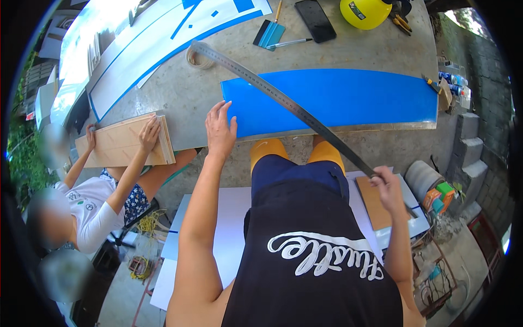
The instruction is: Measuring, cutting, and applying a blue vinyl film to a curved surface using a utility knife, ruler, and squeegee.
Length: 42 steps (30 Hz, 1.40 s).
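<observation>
Right hand (388,188): grip closed around the near right end of a long, narrow steel ruler (289,102), out past the near edge of the grey table (174,90). The ruler slants from near right to far left, crossing above a long, flat, glossy blue sheet (354,98); cannot tell whether it touches the sheet. Its far end overlaps a pale roll of tape (202,61).

Left hand (219,131): grip spread, nothing pinched; fingertips at the left end of the blue sheet, which lies flat along the near side of the table.

Far side, left to right: white sheet with blue borders (144,52), small blue flat scraper (269,35), slim white pen (289,43) partly across the scraper, black smartphone (316,20), round yellow bottle (364,12), yellow-handled pliers (401,24). Yellow-and-black cutter (431,84) at the right end of the blue sheet.

Left: a seated co-worker (90,215) in a white top holds a stack of light-brown wooden boards (122,143) at the near table edge.
</observation>
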Each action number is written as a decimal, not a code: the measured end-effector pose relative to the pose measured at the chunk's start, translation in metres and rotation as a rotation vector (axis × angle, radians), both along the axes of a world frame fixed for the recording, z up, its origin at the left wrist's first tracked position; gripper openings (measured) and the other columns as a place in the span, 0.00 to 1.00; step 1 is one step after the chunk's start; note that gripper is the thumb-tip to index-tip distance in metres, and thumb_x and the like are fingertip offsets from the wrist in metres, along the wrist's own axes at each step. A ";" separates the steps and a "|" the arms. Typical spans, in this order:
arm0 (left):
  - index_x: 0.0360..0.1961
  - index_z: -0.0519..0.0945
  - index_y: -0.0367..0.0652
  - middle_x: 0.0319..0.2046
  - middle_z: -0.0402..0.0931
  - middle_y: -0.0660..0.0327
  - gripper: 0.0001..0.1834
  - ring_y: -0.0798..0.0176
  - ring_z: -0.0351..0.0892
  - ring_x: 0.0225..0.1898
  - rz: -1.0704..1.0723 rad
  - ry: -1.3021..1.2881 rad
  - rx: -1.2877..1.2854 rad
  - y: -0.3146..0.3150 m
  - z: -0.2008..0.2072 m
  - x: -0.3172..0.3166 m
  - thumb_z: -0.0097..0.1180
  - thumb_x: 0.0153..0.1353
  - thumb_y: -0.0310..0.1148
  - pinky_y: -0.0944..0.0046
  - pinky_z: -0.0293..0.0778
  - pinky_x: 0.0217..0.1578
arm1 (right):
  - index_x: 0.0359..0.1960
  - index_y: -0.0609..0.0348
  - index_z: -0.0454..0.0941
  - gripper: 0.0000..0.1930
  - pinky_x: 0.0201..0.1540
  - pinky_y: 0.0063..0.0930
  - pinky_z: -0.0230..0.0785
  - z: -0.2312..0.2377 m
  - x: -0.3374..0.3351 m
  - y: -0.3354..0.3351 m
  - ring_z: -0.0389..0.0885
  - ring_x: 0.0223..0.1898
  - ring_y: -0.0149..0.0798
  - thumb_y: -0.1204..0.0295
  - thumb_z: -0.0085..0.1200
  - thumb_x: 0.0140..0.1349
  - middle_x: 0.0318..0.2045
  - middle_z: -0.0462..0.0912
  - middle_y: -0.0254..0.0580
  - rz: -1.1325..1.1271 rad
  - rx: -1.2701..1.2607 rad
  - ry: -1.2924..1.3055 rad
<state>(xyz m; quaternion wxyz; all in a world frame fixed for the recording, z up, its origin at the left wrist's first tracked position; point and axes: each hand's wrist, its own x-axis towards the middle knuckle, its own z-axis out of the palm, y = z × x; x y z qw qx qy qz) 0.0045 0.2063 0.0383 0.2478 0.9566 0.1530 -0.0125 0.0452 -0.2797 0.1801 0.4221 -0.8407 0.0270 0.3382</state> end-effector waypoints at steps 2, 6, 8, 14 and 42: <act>0.66 0.70 0.45 0.61 0.71 0.53 0.25 0.49 0.70 0.62 -0.043 -0.003 -0.090 0.001 0.002 0.003 0.56 0.68 0.31 0.47 0.66 0.62 | 0.43 0.67 0.76 0.06 0.40 0.25 0.76 -0.007 -0.058 0.030 0.82 0.32 0.30 0.84 0.50 0.68 0.31 0.83 0.41 -0.141 0.061 0.094; 0.69 0.65 0.41 0.62 0.71 0.50 0.27 0.54 0.74 0.59 0.392 0.122 -1.305 -0.033 0.035 0.013 0.46 0.76 0.44 0.52 0.71 0.60 | 0.44 0.66 0.76 0.06 0.42 0.25 0.77 -0.026 -0.131 0.077 0.82 0.34 0.30 0.82 0.48 0.70 0.34 0.84 0.41 -0.314 0.155 0.193; 0.70 0.63 0.42 0.62 0.72 0.48 0.31 0.52 0.77 0.57 0.395 0.235 -1.682 -0.058 0.048 0.009 0.41 0.77 0.52 0.52 0.73 0.58 | 0.46 0.66 0.76 0.06 0.43 0.25 0.77 -0.026 -0.145 0.092 0.82 0.34 0.30 0.82 0.48 0.70 0.33 0.84 0.41 -0.331 0.163 0.217; 0.61 0.71 0.42 0.51 0.80 0.52 0.23 0.49 0.83 0.52 0.242 0.514 -1.842 -0.109 0.055 -0.026 0.40 0.78 0.49 0.51 0.80 0.51 | 0.48 0.65 0.77 0.08 0.44 0.26 0.77 -0.030 -0.159 0.099 0.83 0.35 0.32 0.79 0.52 0.69 0.34 0.84 0.41 -0.319 0.211 0.273; 0.45 0.73 0.38 0.38 0.79 0.55 0.18 0.46 0.85 0.43 0.751 0.328 -1.634 -0.244 0.090 -0.019 0.42 0.78 0.45 0.43 0.83 0.49 | 0.57 0.44 0.80 0.24 0.58 0.47 0.70 -0.180 0.339 -0.268 0.75 0.58 0.48 0.71 0.67 0.56 0.54 0.79 0.38 0.157 -0.805 -0.696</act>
